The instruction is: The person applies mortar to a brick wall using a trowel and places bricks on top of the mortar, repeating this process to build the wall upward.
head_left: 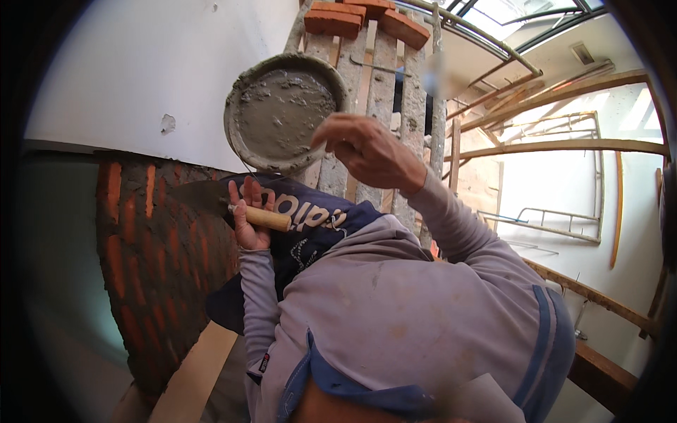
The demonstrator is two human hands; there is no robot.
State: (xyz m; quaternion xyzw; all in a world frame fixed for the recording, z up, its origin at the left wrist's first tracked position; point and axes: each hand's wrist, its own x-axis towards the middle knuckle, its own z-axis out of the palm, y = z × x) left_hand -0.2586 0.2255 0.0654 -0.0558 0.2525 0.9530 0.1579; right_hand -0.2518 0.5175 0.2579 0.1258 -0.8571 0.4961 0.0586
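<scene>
My left hand (250, 218) holds a trowel by its wooden handle (269, 218), the thumb across it and the other fingers loosely extended. The trowel's dark metal blade (201, 197) points left, toward the brickwork. My right hand (370, 149) hangs over the right rim of a round bucket (235, 144) of wet grey mortar (282, 113). Its fingers are bent and partly apart, with nothing seen in them; the fingertips are slightly blurred. A thin wire handle hangs from the bucket's near side.
A brick wall (166, 261) with mortar-smeared joints stands at left, below a white wall (162, 70). The bucket rests on mortar-stained planks (381, 92). Several red bricks (331, 25) lie at their far end, near a bent metal rod (381, 68). Scaffold frames (599, 176) stand at right.
</scene>
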